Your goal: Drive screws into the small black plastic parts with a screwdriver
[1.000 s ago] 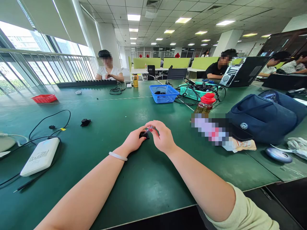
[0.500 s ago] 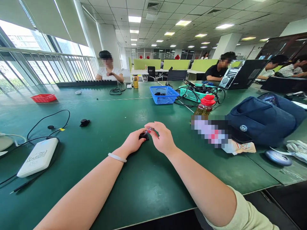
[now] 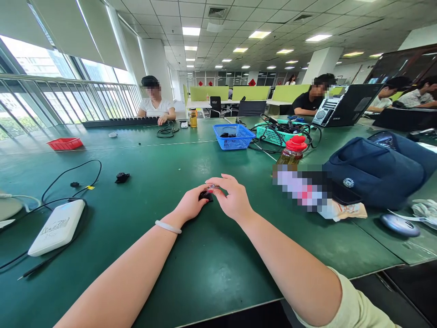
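Note:
Both my hands meet at the middle of the green table point(image 3: 143, 273). My left hand point(image 3: 191, 205), with a pale bracelet on the wrist, is closed on a small black part point(image 3: 205, 196) that rests on the table. My right hand point(image 3: 232, 198) pinches a tiny thin piece, too small to name, right above that black part. Another small black part point(image 3: 122, 177) lies alone to the left, beyond my reach.
A white box point(image 3: 56, 227) with black cables lies at left. A red tray point(image 3: 64, 144), a blue basket point(image 3: 233, 135) and a teal basket point(image 3: 273, 132) stand farther back. A red-capped bottle point(image 3: 291, 152), a navy bag point(image 3: 372, 171) and a mouse point(image 3: 399, 225) sit at right. Other people sit across.
My hands stay together on the black part; only the view has shifted slightly. The person at the far left has lowered a hand to the table.

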A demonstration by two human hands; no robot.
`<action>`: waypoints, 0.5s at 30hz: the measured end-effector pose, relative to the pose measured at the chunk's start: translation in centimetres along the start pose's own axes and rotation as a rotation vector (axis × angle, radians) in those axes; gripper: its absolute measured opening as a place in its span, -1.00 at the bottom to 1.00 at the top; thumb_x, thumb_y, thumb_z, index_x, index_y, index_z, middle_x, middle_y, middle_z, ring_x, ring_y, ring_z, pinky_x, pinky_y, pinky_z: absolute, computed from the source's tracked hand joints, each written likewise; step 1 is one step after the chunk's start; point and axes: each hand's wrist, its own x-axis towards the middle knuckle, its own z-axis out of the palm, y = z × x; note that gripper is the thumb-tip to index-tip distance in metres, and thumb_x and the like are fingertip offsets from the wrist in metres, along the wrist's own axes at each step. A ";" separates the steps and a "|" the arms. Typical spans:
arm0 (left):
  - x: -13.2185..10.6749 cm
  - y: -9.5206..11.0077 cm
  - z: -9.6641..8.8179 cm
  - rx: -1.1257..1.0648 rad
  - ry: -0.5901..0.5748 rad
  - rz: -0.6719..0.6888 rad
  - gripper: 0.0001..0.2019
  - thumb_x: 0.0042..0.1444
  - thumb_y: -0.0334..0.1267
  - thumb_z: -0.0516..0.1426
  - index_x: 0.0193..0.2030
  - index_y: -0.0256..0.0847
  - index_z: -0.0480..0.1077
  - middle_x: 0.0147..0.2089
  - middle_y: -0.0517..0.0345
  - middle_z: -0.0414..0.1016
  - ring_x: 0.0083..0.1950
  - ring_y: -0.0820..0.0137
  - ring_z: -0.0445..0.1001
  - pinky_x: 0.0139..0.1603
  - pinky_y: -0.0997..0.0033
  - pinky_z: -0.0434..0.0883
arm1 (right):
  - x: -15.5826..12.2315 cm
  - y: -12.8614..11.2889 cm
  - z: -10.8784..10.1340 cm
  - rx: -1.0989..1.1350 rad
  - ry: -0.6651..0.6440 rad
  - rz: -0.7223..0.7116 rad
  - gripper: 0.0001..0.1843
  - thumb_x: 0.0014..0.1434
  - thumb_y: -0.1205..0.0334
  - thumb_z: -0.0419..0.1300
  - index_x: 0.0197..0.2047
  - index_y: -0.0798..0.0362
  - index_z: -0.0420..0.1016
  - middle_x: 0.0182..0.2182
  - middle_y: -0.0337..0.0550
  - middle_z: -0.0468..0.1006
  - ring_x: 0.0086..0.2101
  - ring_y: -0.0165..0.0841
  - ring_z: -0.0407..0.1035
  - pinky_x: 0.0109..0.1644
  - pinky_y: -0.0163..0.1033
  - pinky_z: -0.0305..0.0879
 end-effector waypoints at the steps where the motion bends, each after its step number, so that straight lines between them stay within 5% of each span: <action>1: 0.0 0.0 0.0 -0.005 -0.001 0.008 -0.59 0.12 -0.45 0.15 0.13 -0.17 0.41 0.03 0.06 0.59 0.10 0.21 0.52 0.21 0.17 0.39 | 0.0 0.0 0.0 -0.002 0.005 0.008 -0.78 0.25 0.32 0.15 -0.13 -0.13 0.58 -0.24 -0.27 0.69 -0.32 -0.36 0.56 0.26 0.06 0.30; 8: -0.2 0.3 -0.2 -0.027 -0.009 -0.005 -0.54 0.12 -0.44 0.14 0.18 -0.13 0.39 0.12 0.09 0.55 0.11 0.23 0.52 0.21 0.20 0.39 | 0.2 -0.2 -0.1 -0.012 0.032 0.068 -0.90 0.19 0.20 0.27 -0.20 -0.13 0.59 -0.37 -0.30 0.67 -0.38 -0.33 0.54 0.26 0.11 0.32; 15: -0.1 -0.2 0.1 -0.003 0.006 -0.008 -0.62 0.10 -0.44 0.15 0.09 -0.20 0.44 0.00 0.02 0.59 0.07 0.18 0.53 0.18 0.12 0.41 | 0.1 -0.3 -0.1 0.014 -0.050 -0.017 -0.64 0.26 0.43 0.05 -0.02 -0.12 0.54 -0.17 -0.26 0.69 -0.30 -0.40 0.57 0.32 0.07 0.25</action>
